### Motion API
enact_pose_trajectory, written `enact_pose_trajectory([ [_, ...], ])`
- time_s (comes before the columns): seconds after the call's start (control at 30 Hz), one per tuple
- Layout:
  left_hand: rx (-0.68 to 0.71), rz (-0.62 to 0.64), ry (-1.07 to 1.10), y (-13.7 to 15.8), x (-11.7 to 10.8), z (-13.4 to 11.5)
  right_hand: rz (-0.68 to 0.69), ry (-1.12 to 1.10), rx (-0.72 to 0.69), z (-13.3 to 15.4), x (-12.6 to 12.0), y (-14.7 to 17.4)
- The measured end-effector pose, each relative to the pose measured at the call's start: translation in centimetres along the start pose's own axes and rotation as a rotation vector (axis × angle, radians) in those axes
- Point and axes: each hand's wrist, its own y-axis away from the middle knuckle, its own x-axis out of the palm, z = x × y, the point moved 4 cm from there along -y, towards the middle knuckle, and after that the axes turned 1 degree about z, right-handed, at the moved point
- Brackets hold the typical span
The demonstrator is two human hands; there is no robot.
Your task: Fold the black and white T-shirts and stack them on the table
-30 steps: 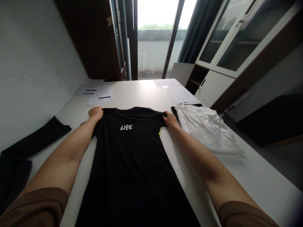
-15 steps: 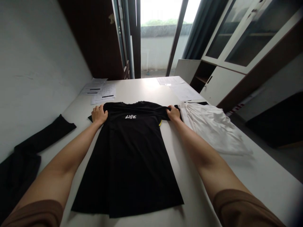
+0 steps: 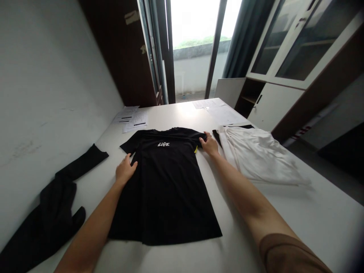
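Note:
A black T-shirt (image 3: 170,185) lies spread on the white table with its neck away from me. White lettering (image 3: 163,144) shows on its upper part, and a bit of yellow (image 3: 196,149) peeks out below the right sleeve. My left hand (image 3: 126,170) is beside the shirt's left edge, below the left sleeve, thumb apart from the fingers and holding nothing. At the far right, my right hand (image 3: 209,145) has its thumb and fingers closed on the end of the right sleeve. The left sleeve (image 3: 130,142) lies flat, untouched by either hand.
White folded cloth (image 3: 256,153) lies right of the shirt, with black fabric partly under it. A dark garment (image 3: 57,204) lies on the left by the wall. Paper sheets (image 3: 133,120) are at the back left, more papers (image 3: 222,110) at the back right of the white table (image 3: 176,115).
My left hand has let go of the left sleeve and moved down toward me along the shirt's side. My right hand stays at the right sleeve. The camera view has shifted slightly.

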Motion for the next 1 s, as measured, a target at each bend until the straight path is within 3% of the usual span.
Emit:
enact_pose_trajectory([
  [0.17,0.051,0.036,-0.035,3.3,-0.9,0.0,0.063,0.147,-0.072,2.0,0.0,3.3],
  [0.37,-0.07,0.005,-0.042,4.9,-2.5,3.0,0.141,0.253,-0.16,4.4,-0.9,9.3],
  [0.47,-0.041,-0.01,-0.039,6.2,-3.0,3.3,0.175,0.251,-0.233,5.4,-1.1,12.0],
  [0.7,0.077,-0.076,-0.163,10.8,-2.8,1.5,0.196,0.221,-0.247,6.3,-1.6,15.5],
  [0.83,0.116,-0.145,-0.223,13.6,-2.9,2.0,0.247,0.26,-0.342,7.4,-1.6,18.1],
  [1.0,0.056,-0.103,-0.196,15.0,-3.9,3.1,0.321,0.411,-0.317,8.3,-1.4,19.6],
])
